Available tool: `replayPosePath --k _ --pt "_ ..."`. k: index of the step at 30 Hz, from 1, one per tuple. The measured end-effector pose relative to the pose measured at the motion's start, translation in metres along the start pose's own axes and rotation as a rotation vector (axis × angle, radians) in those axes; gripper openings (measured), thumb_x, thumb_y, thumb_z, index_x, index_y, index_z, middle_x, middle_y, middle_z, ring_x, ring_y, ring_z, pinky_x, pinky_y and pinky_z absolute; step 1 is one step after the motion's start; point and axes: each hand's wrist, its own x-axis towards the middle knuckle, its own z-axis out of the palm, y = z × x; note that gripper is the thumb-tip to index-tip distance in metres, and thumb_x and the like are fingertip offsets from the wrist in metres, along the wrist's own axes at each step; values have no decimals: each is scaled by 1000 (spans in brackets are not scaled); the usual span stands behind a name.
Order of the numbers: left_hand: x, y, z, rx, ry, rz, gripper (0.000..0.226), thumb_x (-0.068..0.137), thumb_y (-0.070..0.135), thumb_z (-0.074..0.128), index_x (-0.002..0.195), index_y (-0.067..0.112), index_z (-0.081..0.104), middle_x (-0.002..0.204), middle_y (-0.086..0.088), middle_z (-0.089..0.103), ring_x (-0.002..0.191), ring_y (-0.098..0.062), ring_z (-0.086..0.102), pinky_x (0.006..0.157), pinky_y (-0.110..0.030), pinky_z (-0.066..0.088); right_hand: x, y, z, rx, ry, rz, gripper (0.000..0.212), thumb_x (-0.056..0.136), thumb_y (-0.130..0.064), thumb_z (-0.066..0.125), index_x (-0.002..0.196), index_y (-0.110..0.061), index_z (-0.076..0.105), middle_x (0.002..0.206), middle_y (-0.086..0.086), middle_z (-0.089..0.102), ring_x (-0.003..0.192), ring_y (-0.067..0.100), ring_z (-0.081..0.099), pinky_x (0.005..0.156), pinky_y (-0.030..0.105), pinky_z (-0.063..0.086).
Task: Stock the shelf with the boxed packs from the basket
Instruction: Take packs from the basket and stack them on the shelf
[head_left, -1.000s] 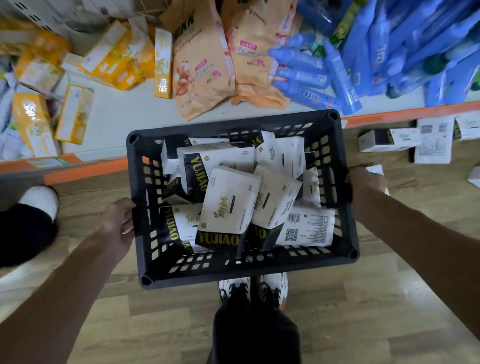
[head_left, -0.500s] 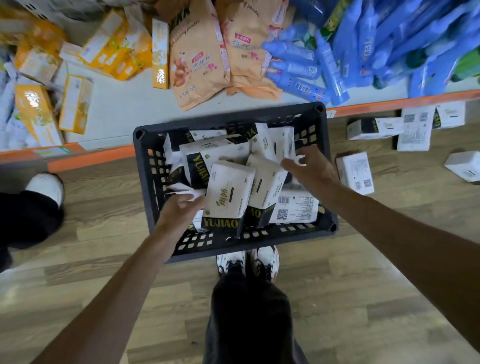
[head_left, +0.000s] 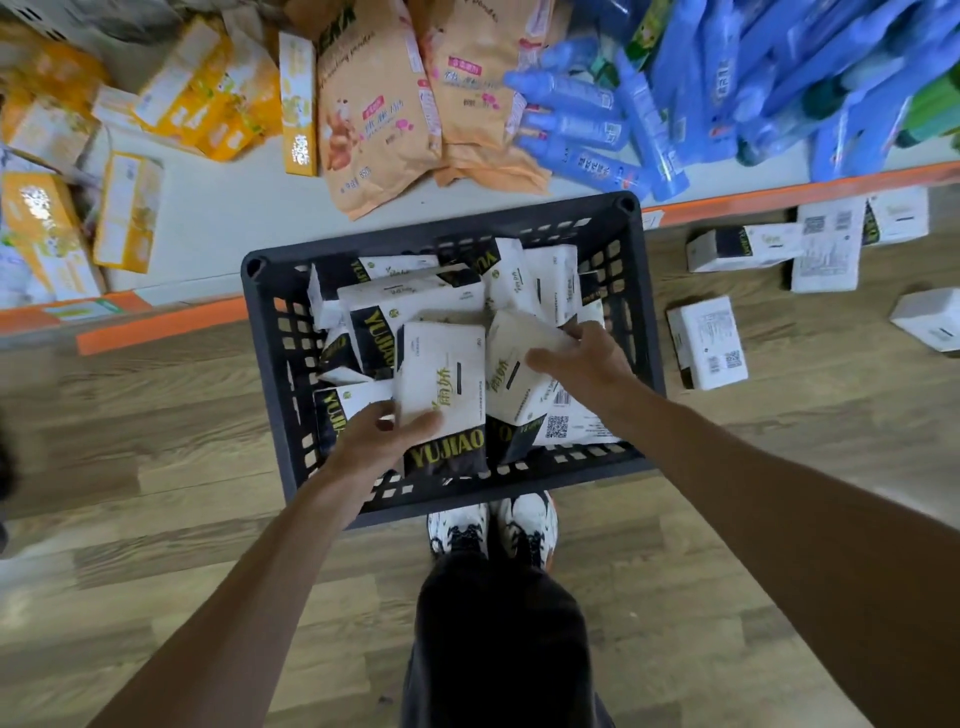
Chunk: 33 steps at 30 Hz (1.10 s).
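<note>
A black plastic basket (head_left: 270, 364) stands on the wood floor in front of the low shelf (head_left: 223, 218). It is heaped with several white-and-black boxed packs marked YUJIAO. My left hand (head_left: 382, 439) grips the lower left edge of the top middle pack (head_left: 447, 379), thumb over its face. My right hand (head_left: 582, 358) lies with fingers curled over the neighbouring pack (head_left: 511, 364) to the right. Packs underneath are partly hidden.
Several more boxed packs (head_left: 709, 343) lie on the floor right of the basket. The shelf holds yellow boxes (head_left: 127, 213), orange bags (head_left: 376, 104) and blue bottles (head_left: 587, 124), edged by an orange strip (head_left: 161, 325). My shoes (head_left: 491, 530) touch the basket's near side.
Both hands left the basket's sides and reached into it. The left hand closed on the top middle pack and the right hand settled onto the pack beside it. The view shifted left.
</note>
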Motion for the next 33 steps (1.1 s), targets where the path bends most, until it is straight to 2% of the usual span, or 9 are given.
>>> replayPosePath --k 6,9,15,19,21,23,26,30,33 --pt "-52 17 -11 -18 11 -19 56 60 41 84 104 11 69 97 -16 71 76 -25 69 65 -37 56 -43 -5 -34 122 55 -17 51 82 -24 72 125 -11 48 104 3 56 75 13 55 62 28 48" --pt "-93 40 -20 -71 1 3 43 66 45 84 96 17 74 99 -23 68 85 -29 59 78 -46 48 -75 -21 -64 116 52 -31 51 78 -31 74 120 -12 52 103 5 61 83 20 61 69 37 51" --pt "-218 127 -33 -74 -32 119 72 52 56 86 90 -1 63 67 -15 54 63 -25 50 57 -31 36 -171 -73 -151 263 67 -50 50 76 -34 77 117 -14 55 106 10 64 92 26 63 73 34 51" --pt "-321 189 -41 -151 -126 176 63 60 51 87 103 10 65 95 -2 73 87 -19 68 80 -33 53 -231 -99 -210 342 -17 -118 79 54 -55 89 113 -9 61 98 22 69 94 33 68 76 43 54" --pt "-365 218 -43 -169 -77 242 71 52 46 91 109 13 66 101 -2 75 94 -16 69 91 -39 50 -274 -131 -241 365 -49 -180 46 74 -29 83 109 -6 64 93 9 72 87 18 69 73 30 53" --pt "-411 242 -44 -196 -47 310 49 63 29 87 103 6 69 86 -1 76 78 -9 72 87 -40 51 -315 -162 -269 395 -47 -249 22 82 -6 73 101 -2 64 86 3 72 82 14 69 65 17 48" --pt "-476 275 -50 -230 -114 342 41 70 16 82 105 -2 70 89 -9 76 84 -19 72 104 -50 44 -368 -205 -306 415 -18 -298 32 80 -9 78 104 -3 59 76 -5 68 72 11 63 57 18 44" --pt "-540 309 -72 -242 -162 425 35 76 17 76 109 4 71 110 -9 72 94 -20 71 87 -38 49 -427 -255 -352 395 -65 -357 32 78 -15 80 102 -10 58 82 -2 64 72 10 60 50 13 45" --pt "-582 329 -89 -200 -156 477 40 71 17 81 108 4 72 97 -9 75 85 -20 73 80 -39 52 -470 -287 -387 342 -27 -424 36 83 -26 75 109 -7 60 84 4 67 75 17 62 62 21 47"
